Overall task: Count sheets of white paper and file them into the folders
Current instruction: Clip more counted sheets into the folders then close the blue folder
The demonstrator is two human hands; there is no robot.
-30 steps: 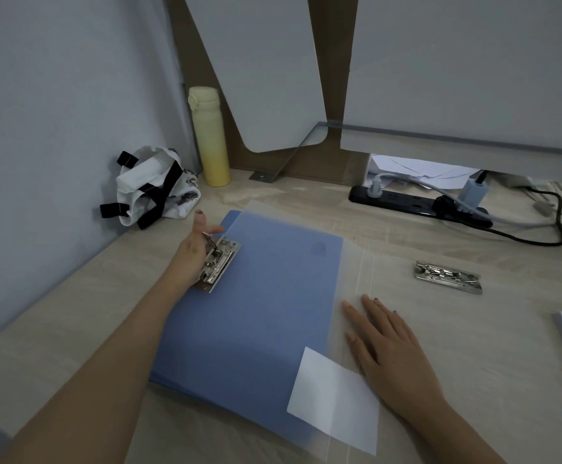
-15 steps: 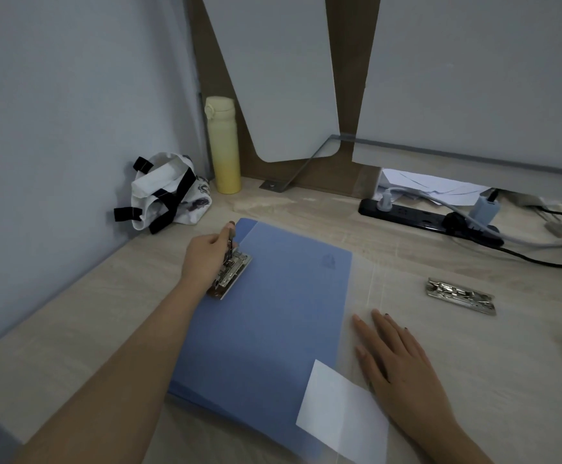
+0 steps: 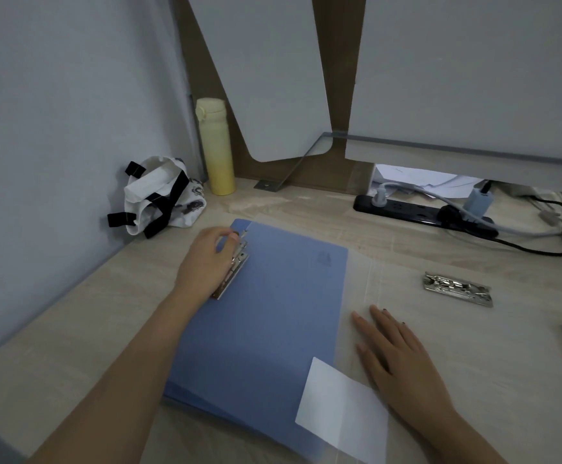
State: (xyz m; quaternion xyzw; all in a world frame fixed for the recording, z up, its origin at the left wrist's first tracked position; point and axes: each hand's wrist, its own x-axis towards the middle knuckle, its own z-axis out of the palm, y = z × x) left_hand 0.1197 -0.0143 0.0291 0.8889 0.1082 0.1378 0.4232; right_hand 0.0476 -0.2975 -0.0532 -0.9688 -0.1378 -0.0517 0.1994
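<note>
Wood-grain desk (image 3: 72, 329) w/ grey wall (image 3: 55, 112) on the left; yellow bottle (image 3: 216, 149) upright in the back corner, lid shut; just beside it, nearer the wall, a white bag (image 3: 159, 195) w/ black straps, slumped on the desk; small metal bracket (image 3: 268, 185) at the foot of a brown board (image 3: 336, 78); pale panels (image 3: 273, 78) in front of that board; black power strip (image 3: 407, 209) along the back right, w/ a white plug (image 3: 379, 195) near its left end and a pale blue charger (image 3: 480, 200) further right; black cable (image 3: 540, 251) loops off to the right.
</note>
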